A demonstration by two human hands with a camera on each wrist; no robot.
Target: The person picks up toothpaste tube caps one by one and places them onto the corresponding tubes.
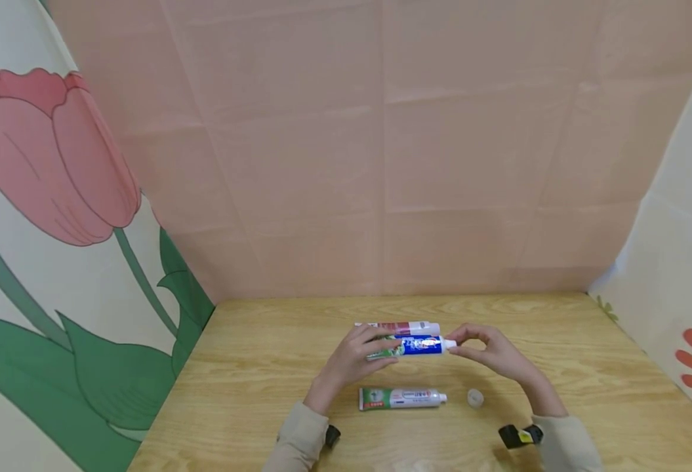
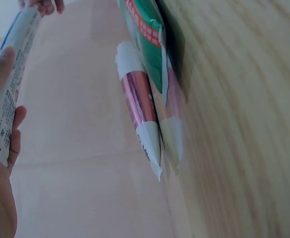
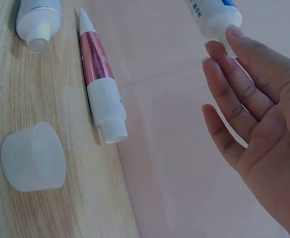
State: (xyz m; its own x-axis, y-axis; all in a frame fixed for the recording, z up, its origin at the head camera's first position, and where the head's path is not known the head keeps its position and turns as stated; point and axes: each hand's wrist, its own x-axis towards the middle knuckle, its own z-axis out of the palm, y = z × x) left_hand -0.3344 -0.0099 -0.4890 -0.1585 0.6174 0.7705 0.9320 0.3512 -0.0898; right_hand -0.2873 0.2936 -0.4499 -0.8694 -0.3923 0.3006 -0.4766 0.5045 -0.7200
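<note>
My left hand (image 1: 350, 357) grips a blue, green and white toothpaste tube (image 1: 424, 345) by its body, raised above the table. At the other end, the thumb and fingers of my right hand (image 1: 499, 356) pinch the narrow white tip. That tip shows between the fingertips in the right wrist view, under the tube's rounded white shoulder (image 3: 219, 22). A green and white toothpaste tube (image 1: 410, 398) lies nearer to me, its small nozzle (image 3: 37, 44) bare. Right of it is a loose white cap (image 1: 475, 398).
Behind the held tube lies a red and white toothpaste tube (image 1: 403, 327), partly covered by it in the head view. The wooden table (image 1: 251, 367) meets a pink-beige backdrop (image 1: 381, 196) at its far edge. Flower-printed sheets flank both sides.
</note>
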